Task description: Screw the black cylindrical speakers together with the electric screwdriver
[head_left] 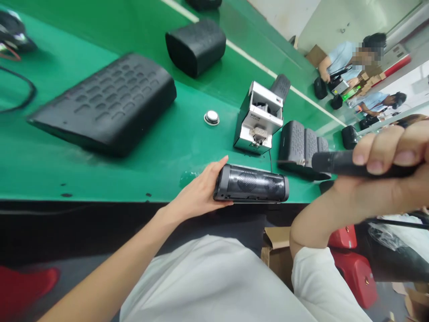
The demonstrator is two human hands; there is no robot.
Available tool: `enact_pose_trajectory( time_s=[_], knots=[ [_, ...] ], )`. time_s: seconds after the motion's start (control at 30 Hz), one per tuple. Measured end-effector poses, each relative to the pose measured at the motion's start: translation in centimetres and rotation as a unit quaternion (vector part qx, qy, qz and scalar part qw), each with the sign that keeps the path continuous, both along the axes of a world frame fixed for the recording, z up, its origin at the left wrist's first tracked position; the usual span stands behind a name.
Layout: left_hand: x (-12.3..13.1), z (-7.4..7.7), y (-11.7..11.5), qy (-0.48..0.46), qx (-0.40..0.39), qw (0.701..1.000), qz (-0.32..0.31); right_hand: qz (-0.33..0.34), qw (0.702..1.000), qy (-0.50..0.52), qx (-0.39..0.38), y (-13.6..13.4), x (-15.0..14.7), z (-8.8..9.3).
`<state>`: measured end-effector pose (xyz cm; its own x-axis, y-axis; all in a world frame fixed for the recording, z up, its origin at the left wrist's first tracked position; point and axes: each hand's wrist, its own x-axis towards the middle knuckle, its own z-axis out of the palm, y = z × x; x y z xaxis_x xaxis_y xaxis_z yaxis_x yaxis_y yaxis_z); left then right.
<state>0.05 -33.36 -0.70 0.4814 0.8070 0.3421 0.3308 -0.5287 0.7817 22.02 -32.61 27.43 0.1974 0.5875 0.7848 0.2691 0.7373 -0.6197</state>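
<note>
On the near edge of the green bench, a black speaker (256,184) with two round perforated cones faces up toward me. My left hand (202,189) grips its left end, thumb on the far side and fingers at the near side. Raised at the right, my right hand (397,150) is wrapped round a black electric screwdriver (331,162). Its thin bit points left, above the bench and apart from the speaker. Behind the speaker stands a silver-and-black screw feeder (257,118). A small round silver-rimmed part (212,117) lies to the feeder's left.
A large black patterned housing (114,100) lies at left, with another black housing (196,47) behind it. Several grey speaker housings (293,143) stand right of the feeder. Cables lie at far left. Co-workers sit farther along the bench. Red stools (357,273) and a cardboard box (278,237) are below.
</note>
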Motion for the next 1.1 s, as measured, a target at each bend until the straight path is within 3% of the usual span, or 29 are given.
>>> enact_pose_trajectory(
  time_s=[0.03,0.07,0.1,0.17,0.23,0.3,0.43,0.53,0.6,0.73,1.1],
  knots=[
    [0.0,0.0,-0.1,0.004,-0.003,1.000,0.001,-0.026,0.992,0.068,0.106,2.4,-0.1,-0.7],
    [0.0,-0.1,-0.1,0.007,-0.006,1.000,0.004,-0.050,0.963,0.140,0.224,5.1,-0.1,-1.3],
    [0.0,-0.2,-0.1,0.008,-0.009,1.000,0.007,-0.101,0.936,0.179,0.287,7.9,0.0,-2.0],
    [0.1,-0.3,-0.2,0.010,-0.014,1.000,0.012,-0.146,0.926,0.167,0.307,12.7,0.4,-3.1],
    [0.1,-0.5,-0.2,0.009,-0.020,1.000,0.015,-0.140,0.949,0.123,0.254,15.4,1.2,-4.1],
    [0.1,-0.6,-0.3,0.007,-0.027,1.000,0.014,-0.128,0.963,0.098,0.215,15.4,1.9,-4.5],
    [0.1,-0.8,-0.3,0.002,-0.027,1.000,0.013,-0.071,0.969,0.096,0.218,11.5,2.1,-3.9],
    [-0.1,-0.7,-0.3,0.005,-0.032,0.999,0.012,-0.023,0.991,0.055,0.121,10.2,0.8,-4.2],
    [-0.2,-0.7,-0.3,0.006,-0.035,0.999,0.008,-0.030,0.997,0.025,0.062,10.9,-0.1,-5.1],
    [-0.2,-0.6,-0.4,0.000,-0.040,0.999,0.004,-0.065,0.998,-0.012,0.020,13.0,-0.8,-7.0],
    [-0.2,-0.3,-0.4,-0.003,-0.045,0.999,0.005,-0.034,0.998,0.041,0.028,14.4,-1.1,-8.1]
  ],
)
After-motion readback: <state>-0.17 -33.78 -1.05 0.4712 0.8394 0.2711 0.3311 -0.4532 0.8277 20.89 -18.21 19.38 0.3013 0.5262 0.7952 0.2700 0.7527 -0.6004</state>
